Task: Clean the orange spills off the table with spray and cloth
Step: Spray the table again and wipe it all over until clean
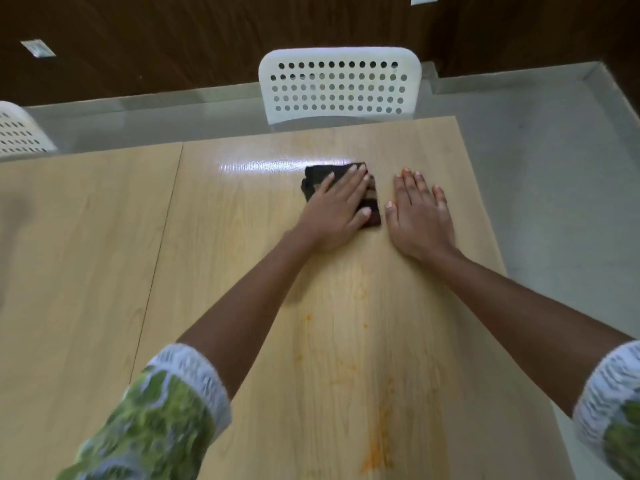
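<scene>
A dark folded cloth (313,178) lies on the light wooden table (86,237) toward its far side. My left hand (337,209) presses flat on top of the cloth, fingers spread over it. Just to the right, my right hand (420,216) rests palm down on the bare wood, holding nothing. Orange spills (375,452) smear the near part of the table, with smaller orange specks (308,317) between my forearms. A wet shiny streak (263,166) runs left of the cloth. No spray bottle is in view.
A white perforated chair (339,86) stands at the table's far edge, and part of another chair (17,131) shows at the far left. A seam (162,233) splits the tabletop. Grey floor (554,168) lies right of the table edge.
</scene>
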